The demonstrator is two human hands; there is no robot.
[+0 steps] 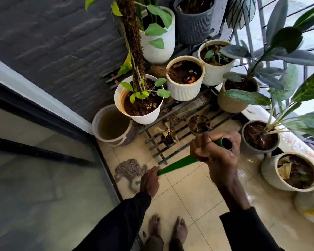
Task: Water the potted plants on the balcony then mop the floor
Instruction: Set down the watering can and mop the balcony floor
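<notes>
Grip on handle [179,163] is two-handed. Right hand [216,156] is closed round the top end with the fingers wrapped, and the open tip shows past the knuckles. Left hand [150,182] is curled round the shaft low down, just above the mop head [129,172]. The mop head is laid on the floor [188,200], beside the door [53,178] track and near the bucket [112,125] of murky water.

Mopping is judged to be the step in hand. A wet patch [252,180] is seen on the tiles at the right, by the floor pots [295,171].

It is recommended that strokes be drawn from the door corner towards that patch, with pressure applied through the left hand and steering done by the right. The top end should be kept clear of the small pot [199,125] on the rack [156,149] directly ahead. Bare feet [179,230] are noted on tile, which is judged a slip risk.
</notes>
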